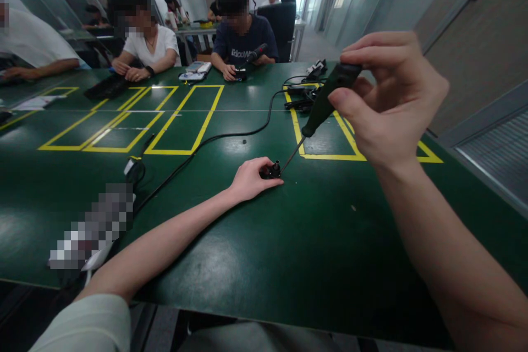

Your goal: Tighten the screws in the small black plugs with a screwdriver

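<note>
My left hand (250, 179) rests on the green table (313, 242) with its fingers pinched round a small black part (272, 170). My right hand (385, 96) is raised above the table, closed on the dark green handle of a screwdriver (325, 104). The thin metal shaft slants down and left, and its tip meets the small black part between my left fingers.
A black cable (231, 137) runs across the table past yellow tape rectangles (181, 121). Black devices and cords (305, 93) lie behind the screwdriver. Several people sit at the far side, one holding a black tool (256, 54). A blurred object (93, 228) lies at the near left.
</note>
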Tool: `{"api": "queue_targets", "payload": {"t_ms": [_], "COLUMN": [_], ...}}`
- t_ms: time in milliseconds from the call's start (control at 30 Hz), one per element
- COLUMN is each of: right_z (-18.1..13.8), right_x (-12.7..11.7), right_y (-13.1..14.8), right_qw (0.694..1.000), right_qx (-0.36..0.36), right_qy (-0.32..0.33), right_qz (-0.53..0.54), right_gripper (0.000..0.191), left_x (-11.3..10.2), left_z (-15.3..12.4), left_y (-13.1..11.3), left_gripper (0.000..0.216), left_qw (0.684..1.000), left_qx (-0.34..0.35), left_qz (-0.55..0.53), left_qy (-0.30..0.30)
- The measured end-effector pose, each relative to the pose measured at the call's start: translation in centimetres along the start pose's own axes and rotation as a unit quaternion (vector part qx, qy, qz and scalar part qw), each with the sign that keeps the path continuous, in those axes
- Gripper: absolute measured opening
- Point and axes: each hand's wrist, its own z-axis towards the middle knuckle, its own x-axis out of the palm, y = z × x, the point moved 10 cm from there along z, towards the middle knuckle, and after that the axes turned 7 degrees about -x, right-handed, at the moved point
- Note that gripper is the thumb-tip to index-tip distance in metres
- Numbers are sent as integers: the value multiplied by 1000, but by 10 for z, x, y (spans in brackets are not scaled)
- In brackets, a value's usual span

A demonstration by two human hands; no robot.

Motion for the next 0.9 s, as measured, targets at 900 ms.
{"api": "queue_targets", "payload": {"t_ms": [900], "right_z": [1], "right_x": [0], "right_y": [-1], "right_qw": [999], "right_qx": [-3], "right_qy": [3], "right_qz": [36], "right_gripper": [32], "left_x": [2], "left_z": [2], "left_y": [1], "left_gripper": [34], "left_qw": [1000], "left_qx": [2], "left_qz": [1], "left_qy": [7]}}
